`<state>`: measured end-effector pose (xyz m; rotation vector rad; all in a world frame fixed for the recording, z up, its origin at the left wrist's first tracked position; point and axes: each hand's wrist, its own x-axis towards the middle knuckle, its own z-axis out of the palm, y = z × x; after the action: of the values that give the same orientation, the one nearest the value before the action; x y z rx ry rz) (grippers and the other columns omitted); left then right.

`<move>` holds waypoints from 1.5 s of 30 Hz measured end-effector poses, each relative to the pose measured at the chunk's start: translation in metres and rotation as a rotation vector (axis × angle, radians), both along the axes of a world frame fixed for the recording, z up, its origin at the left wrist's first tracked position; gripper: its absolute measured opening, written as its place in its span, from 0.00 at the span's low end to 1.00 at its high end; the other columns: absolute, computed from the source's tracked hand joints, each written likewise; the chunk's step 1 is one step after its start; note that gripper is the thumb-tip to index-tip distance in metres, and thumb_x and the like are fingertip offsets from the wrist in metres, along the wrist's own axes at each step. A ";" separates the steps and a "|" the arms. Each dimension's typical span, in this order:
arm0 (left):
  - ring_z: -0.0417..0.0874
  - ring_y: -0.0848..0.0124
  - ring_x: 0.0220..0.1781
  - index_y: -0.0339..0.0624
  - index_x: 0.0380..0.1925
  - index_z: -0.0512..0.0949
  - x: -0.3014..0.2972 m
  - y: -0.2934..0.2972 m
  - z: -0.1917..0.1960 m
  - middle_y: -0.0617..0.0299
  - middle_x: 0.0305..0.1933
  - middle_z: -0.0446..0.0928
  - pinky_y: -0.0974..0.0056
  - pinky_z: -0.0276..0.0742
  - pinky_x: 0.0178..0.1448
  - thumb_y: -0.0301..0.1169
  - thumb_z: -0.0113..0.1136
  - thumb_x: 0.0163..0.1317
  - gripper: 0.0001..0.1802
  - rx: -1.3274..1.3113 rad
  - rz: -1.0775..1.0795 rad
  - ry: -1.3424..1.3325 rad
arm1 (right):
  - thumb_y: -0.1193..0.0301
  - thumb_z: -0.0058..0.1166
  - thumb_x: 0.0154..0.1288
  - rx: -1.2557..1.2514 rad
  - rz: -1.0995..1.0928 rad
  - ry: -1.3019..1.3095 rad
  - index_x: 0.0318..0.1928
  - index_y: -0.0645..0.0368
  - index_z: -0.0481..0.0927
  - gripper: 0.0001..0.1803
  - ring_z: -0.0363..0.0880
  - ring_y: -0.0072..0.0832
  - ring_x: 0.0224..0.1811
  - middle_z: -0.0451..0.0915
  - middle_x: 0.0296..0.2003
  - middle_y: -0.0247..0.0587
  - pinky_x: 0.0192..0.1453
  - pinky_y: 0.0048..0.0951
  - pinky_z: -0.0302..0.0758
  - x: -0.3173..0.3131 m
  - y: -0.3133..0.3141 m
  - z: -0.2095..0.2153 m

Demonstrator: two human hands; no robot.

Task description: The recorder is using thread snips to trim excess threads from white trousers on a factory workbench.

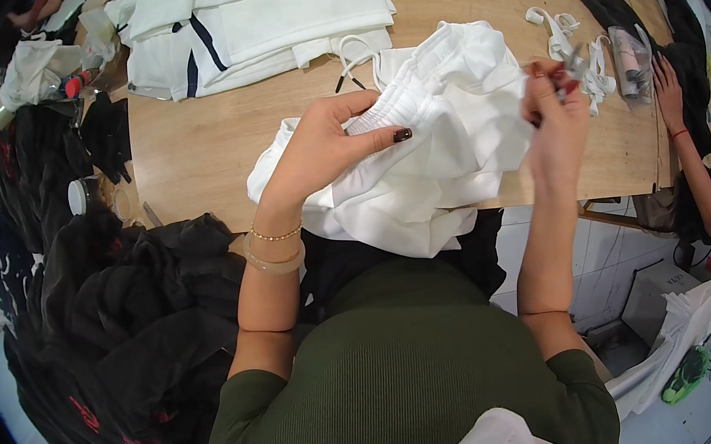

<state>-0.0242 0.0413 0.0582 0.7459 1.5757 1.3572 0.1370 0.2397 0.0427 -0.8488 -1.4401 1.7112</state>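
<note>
White pants point(469, 133) with a gathered elastic waistband lie bunched over the table's near edge, partly hanging towards my lap. My left hand point(332, 140) is closed on the waistband, its thumb on top and the fingers hidden in the cloth. White drawstring point(357, 51) with dark tips comes out beyond the waistband. At the right side of the pants, my right hand point(554, 100) is raised with its fingers curled. From it sticks a blurred small metal tool point(574, 64), which looks like thread snips. Whether its tip touches the cloth I cannot tell.
Folded white garments point(286, 17) are stacked at the back of the wooden table point(186, 145). White cords point(597, 77) and a clear plastic bag point(631, 64) lie at the right, near another person's hand point(669, 99). Dark garments point(136, 311) heap up at my left.
</note>
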 end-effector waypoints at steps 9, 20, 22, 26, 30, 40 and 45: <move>0.77 0.82 0.36 0.31 0.42 0.80 0.001 0.004 0.003 0.64 0.36 0.82 0.74 0.73 0.42 0.27 0.63 0.57 0.14 -0.032 0.057 -0.048 | 0.69 0.55 0.66 0.601 -0.266 -0.313 0.43 0.62 0.78 0.10 0.64 0.16 0.29 0.73 0.30 0.29 0.33 0.20 0.63 0.021 0.034 0.012; 0.77 0.82 0.38 0.29 0.43 0.79 0.008 0.017 0.009 0.65 0.37 0.81 0.75 0.72 0.44 0.26 0.58 0.60 0.13 -0.005 0.133 -0.068 | 0.73 0.67 0.49 0.994 0.236 -0.339 0.40 0.57 0.81 0.15 0.69 0.31 0.31 0.78 0.29 0.33 0.35 0.29 0.67 -0.010 -0.034 0.031; 0.77 0.81 0.38 0.30 0.43 0.79 0.009 0.018 0.012 0.65 0.37 0.81 0.75 0.72 0.44 0.26 0.58 0.60 0.13 -0.027 0.119 -0.072 | 0.73 0.67 0.48 1.003 0.239 -0.330 0.40 0.57 0.81 0.16 0.69 0.30 0.31 0.78 0.29 0.33 0.35 0.29 0.67 -0.010 -0.035 0.031; 0.77 0.81 0.38 0.30 0.43 0.79 0.010 0.017 0.009 0.64 0.37 0.81 0.75 0.72 0.43 0.26 0.58 0.60 0.13 -0.016 0.132 -0.060 | 0.72 0.67 0.48 1.023 0.230 -0.358 0.40 0.57 0.81 0.16 0.69 0.30 0.31 0.78 0.29 0.33 0.35 0.29 0.67 -0.011 -0.036 0.031; 0.77 0.81 0.37 0.30 0.43 0.79 0.010 0.018 0.010 0.64 0.37 0.81 0.75 0.72 0.43 0.27 0.58 0.60 0.13 -0.016 0.129 -0.055 | 0.73 0.67 0.48 1.038 0.215 -0.338 0.40 0.57 0.81 0.16 0.69 0.30 0.30 0.78 0.29 0.33 0.34 0.29 0.67 -0.011 -0.035 0.031; 0.76 0.82 0.38 0.30 0.43 0.79 0.013 0.019 0.011 0.65 0.37 0.80 0.76 0.72 0.43 0.27 0.58 0.61 0.13 -0.023 0.145 -0.036 | 0.73 0.67 0.48 1.041 0.190 -0.326 0.39 0.58 0.81 0.15 0.69 0.30 0.30 0.77 0.29 0.33 0.33 0.28 0.67 -0.014 -0.038 0.028; 0.76 0.82 0.39 0.29 0.44 0.79 0.011 0.017 0.011 0.65 0.38 0.80 0.76 0.71 0.44 0.27 0.57 0.62 0.13 -0.001 0.133 -0.073 | 0.75 0.66 0.51 0.798 0.245 -0.299 0.41 0.59 0.81 0.15 0.69 0.26 0.32 0.77 0.29 0.34 0.36 0.25 0.67 -0.012 -0.039 0.026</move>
<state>-0.0130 0.0587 0.0693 0.5935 1.5912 1.4632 0.1254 0.2008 0.0683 -0.4963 -2.2718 1.0116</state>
